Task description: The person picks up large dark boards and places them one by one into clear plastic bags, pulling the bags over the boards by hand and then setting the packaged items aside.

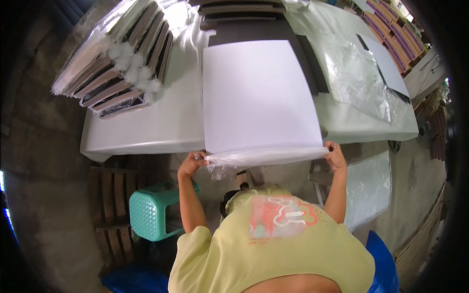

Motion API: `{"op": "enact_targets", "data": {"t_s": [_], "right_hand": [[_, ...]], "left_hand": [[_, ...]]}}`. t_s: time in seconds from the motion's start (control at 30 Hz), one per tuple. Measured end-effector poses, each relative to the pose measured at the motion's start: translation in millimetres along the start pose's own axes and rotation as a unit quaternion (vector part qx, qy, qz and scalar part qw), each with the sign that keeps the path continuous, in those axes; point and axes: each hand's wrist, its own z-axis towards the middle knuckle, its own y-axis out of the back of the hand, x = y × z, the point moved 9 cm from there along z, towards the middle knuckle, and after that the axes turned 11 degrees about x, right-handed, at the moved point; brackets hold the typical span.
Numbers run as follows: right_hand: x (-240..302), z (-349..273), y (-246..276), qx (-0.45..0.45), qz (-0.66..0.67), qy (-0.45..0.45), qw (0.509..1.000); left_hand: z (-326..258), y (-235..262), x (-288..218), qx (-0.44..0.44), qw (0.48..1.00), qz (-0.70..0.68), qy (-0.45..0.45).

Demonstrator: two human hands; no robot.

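A large white panel (pixel 259 97) lies in front of me, its near end reaching past the table's front edge. Clear plastic film (pixel 264 157) is gathered in a band along that near end. At the near left corner my left hand (pixel 194 162) is closed, pinching the film. My right hand (pixel 334 155) grips the film the same way at the near right corner. Dark grey panels (pixel 312 63) lie beneath the white one and show at its far and right sides.
A white-covered table (pixel 181 117) carries a row of film-wrapped panels (pixel 112 93) at left. On the right lie loose plastic film (pixel 356 78) and another white panel (pixel 388 66). Below stand a green stool (pixel 146 215) and wooden pallets (pixel 115 195). Stacked boxes (pixel 393 36) are at far right.
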Motion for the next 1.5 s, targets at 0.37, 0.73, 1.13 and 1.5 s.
{"op": "enact_targets", "data": {"t_s": [0.37,0.73,1.13,1.5], "right_hand": [[-20,17,-4,0.209,-0.310,-0.234,0.897],[11,64,-25,0.030,-0.182,-0.125,0.975],[9,52,-25,0.002,-0.078,-0.079,0.994],[23,54,8,-0.099,-0.123,-0.007,0.987]], "left_hand": [[-7,13,-38,-0.073,0.987,0.116,0.080],[20,34,-56,-0.181,0.978,0.104,-0.002],[22,49,-87,-0.231,0.959,0.162,-0.041],[19,18,-100,-0.182,0.947,0.252,-0.082]]}}
